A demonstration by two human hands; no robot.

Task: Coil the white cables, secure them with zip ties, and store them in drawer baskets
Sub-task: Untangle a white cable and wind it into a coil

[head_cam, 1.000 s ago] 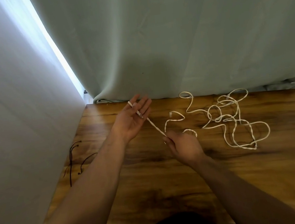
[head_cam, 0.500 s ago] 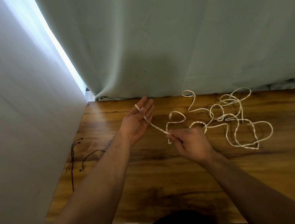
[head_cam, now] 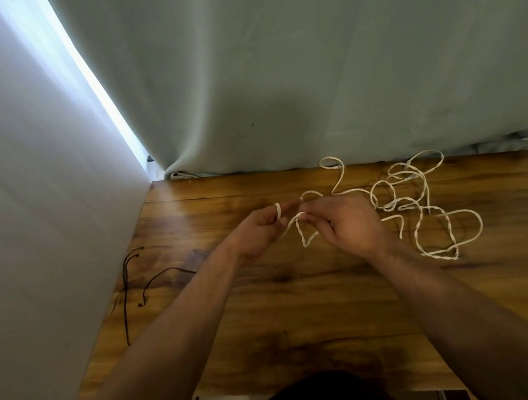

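A long white cable [head_cam: 424,213] lies in loose tangled loops on the wooden table [head_cam: 303,311], right of centre. My left hand [head_cam: 257,234] holds one end of it, with a turn of cable wrapped over the fingers. My right hand [head_cam: 342,226] is close beside it and pinches the cable just past that turn. A short slack loop hangs between the two hands. The rest of the cable trails off to the right from under my right hand. No zip tie or drawer basket is in view.
Thin dark cords [head_cam: 133,282] lie at the table's left edge against the grey wall [head_cam: 26,229]. A pale green curtain [head_cam: 307,78] hangs along the table's far edge. Bare wood stretches in front of my arms.
My left hand has closed its fingers and turned, taking a loop of cable around them. My right hand has moved up to meet it, bringing more cable along.
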